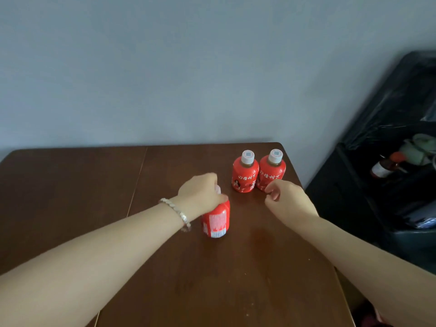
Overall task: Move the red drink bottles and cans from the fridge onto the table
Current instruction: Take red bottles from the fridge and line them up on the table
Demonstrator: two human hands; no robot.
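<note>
Head view: left hand (pixel 200 192) grips upright red plastic drink bottle (pixel 215 220) from above, mid-frame; right hand (pixel 286 199), rightward, loosely curled, empty.

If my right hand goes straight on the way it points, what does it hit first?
Likely the right-hand bottle of the far pair; the right hand sits near its base, depth unclear.

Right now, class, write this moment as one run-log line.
left hand: grips near bottle by its top | right hand: loosely curled, empty, near far-right bottle | far-left bottle, far-right bottle: upright, side by side on table
</note>
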